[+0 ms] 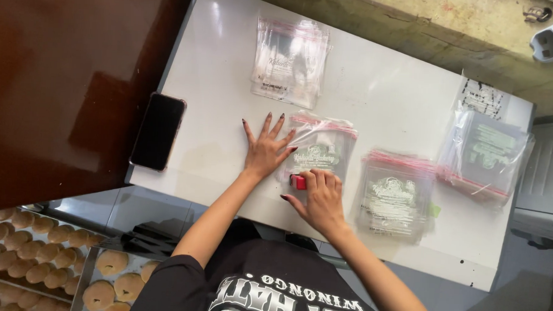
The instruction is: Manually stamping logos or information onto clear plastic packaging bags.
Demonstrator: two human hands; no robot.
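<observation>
left hand (265,150): we see it flat, fingers spread, palm down on the worktop (379,91), fingertips touching the left edge of the bag stack (319,152)
right hand (321,198): grip pressed together, pinching a small red stamp (298,182) against the stack's lower edge
bag stack: directly under the right grip, just right of the left hand
other stacks: one above the hands (289,59), two right of the grip (394,192) (485,155)
phone (158,131): left of the left hand, well apart
buns (30,253): trays below the worktop, lower left

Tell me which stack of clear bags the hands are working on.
The middle stack, beside the left hand and under the right hand pressing a small red stamp.
</observation>
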